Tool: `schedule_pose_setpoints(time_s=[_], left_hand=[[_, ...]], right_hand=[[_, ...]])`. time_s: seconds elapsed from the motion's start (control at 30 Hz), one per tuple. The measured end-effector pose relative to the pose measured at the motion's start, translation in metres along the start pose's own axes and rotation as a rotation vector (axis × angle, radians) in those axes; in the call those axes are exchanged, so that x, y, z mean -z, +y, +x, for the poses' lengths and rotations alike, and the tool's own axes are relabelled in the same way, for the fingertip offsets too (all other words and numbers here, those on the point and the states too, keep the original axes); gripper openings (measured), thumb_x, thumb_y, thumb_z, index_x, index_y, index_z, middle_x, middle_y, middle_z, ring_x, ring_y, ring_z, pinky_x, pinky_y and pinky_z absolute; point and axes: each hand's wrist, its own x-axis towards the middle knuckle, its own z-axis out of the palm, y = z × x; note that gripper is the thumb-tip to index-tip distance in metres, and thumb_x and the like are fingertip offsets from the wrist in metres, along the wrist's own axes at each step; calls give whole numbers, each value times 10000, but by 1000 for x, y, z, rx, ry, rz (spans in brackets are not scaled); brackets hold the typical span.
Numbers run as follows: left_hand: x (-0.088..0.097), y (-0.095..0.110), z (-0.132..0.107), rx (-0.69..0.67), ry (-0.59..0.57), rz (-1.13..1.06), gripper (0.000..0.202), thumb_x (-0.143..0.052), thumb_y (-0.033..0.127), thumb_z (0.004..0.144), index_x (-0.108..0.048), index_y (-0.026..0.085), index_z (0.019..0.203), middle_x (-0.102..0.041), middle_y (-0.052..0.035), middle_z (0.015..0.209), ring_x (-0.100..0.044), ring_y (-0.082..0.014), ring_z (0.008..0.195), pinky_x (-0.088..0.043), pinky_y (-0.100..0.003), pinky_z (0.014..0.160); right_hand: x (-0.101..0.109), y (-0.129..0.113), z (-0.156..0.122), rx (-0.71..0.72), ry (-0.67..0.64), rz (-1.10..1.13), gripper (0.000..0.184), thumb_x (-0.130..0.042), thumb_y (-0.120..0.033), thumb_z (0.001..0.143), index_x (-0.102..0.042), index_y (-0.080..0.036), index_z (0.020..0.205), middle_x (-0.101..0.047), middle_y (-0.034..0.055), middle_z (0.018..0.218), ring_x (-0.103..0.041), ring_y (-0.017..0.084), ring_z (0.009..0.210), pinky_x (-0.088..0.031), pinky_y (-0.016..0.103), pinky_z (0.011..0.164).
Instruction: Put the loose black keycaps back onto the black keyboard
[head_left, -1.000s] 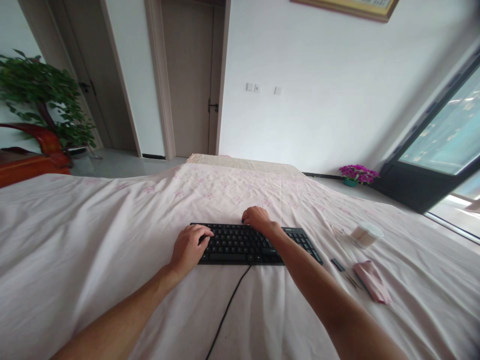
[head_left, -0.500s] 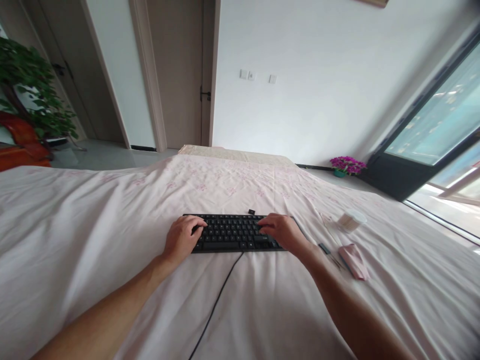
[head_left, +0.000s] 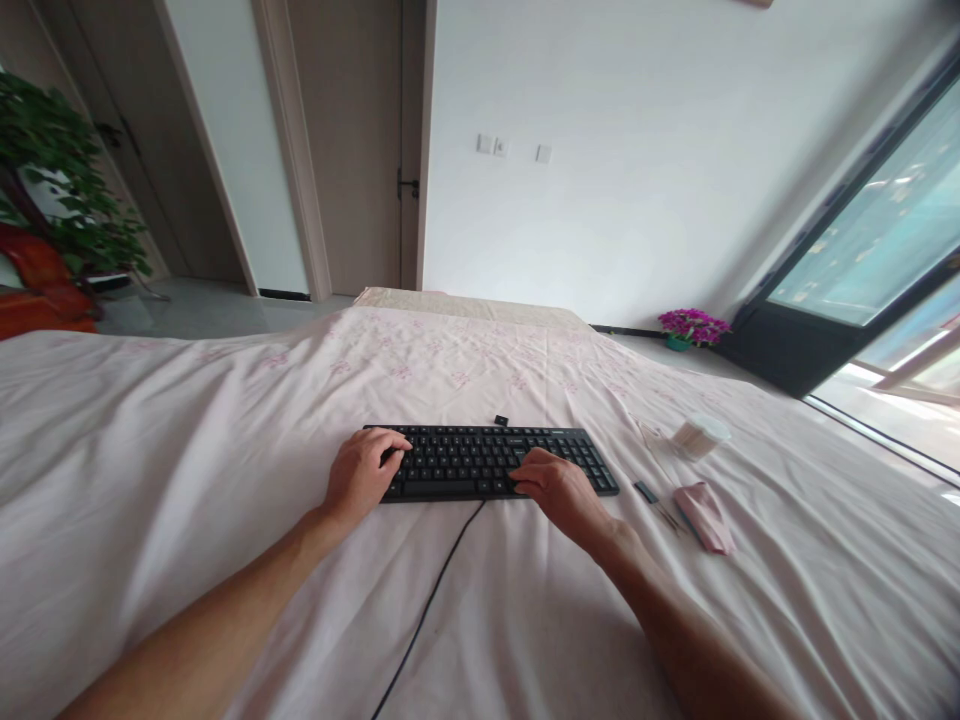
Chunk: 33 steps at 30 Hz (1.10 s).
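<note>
A black keyboard [head_left: 480, 455] lies on a pale pink bed sheet [head_left: 187, 430], its black cable [head_left: 431, 600] trailing toward me. My left hand [head_left: 360, 482] rests on the keyboard's left end with its fingers curled over the keys and edge, holding it. My right hand [head_left: 561, 490] sits at the near edge, right of the middle, fingers bent together onto the bottom row of keys. Whether anything is between those fingers is hidden. A small loose black keycap [head_left: 501, 420] lies on the sheet just beyond the far edge.
Right of the keyboard lie a small dark tool [head_left: 646, 492], a pink pouch [head_left: 705, 515] and a white round container [head_left: 697, 436]. Farther off are a pot of purple flowers [head_left: 691, 328], a large window [head_left: 862, 260], a door [head_left: 360, 150] and a green plant [head_left: 60, 180].
My right hand left the keyboard's far edge, where the loose keycap now lies, and moved across to the near edge. My left hand stayed on the left end.
</note>
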Motion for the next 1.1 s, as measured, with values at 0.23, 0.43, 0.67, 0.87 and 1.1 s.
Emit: schedule_pose_setpoints(time_s=[0.23, 0.43, 0.67, 0.87, 1.1], left_hand=[[-1, -2, 0, -2, 2, -3, 184, -543, 191, 805, -695, 269, 872, -710, -1, 1016, -608, -216, 987, -451, -364, 918], [0, -1, 0, -3, 5, 4, 189, -537, 188, 810, -695, 266, 877, -708, -5, 1013, -606, -217, 989, -450, -364, 918], [-2, -3, 0, -5, 2, 2, 182, -540, 191, 815, -694, 266, 874, -709, 1, 1012, -607, -214, 984, -449, -363, 922], [-1, -2, 0, -7, 5, 5, 182, -540, 191, 817, -695, 268, 873, -711, 5, 1008, -610, -214, 978, -449, -364, 918], [-1, 0, 0, -8, 10, 4, 187, -535, 192, 811, -697, 265, 869, -710, 0, 1008, -613, -215, 979, -453, -367, 915]], right_hand=[[-2, 1, 2, -14, -2, -43, 188, -568, -251, 888, -752, -270, 856, -653, -10, 865, -625, 136, 778, -401, 231, 676], [-1, -1, 3, -13, -28, -23, 178, -582, -239, 875, -750, -261, 821, -659, -9, 848, -626, 136, 767, -397, 229, 681], [-4, -5, 1, -60, -27, -44, 207, -553, -227, 882, -756, -267, 882, -661, 7, 869, -631, 144, 772, -414, 225, 697], [-4, -7, 2, -59, -28, -61, 216, -539, -216, 889, -750, -261, 875, -656, 8, 853, -630, 143, 768, -402, 222, 692], [-5, -14, -3, -23, -35, -203, 341, -430, -196, 940, -695, -213, 725, -625, 26, 796, -577, 124, 690, -307, 243, 593]])
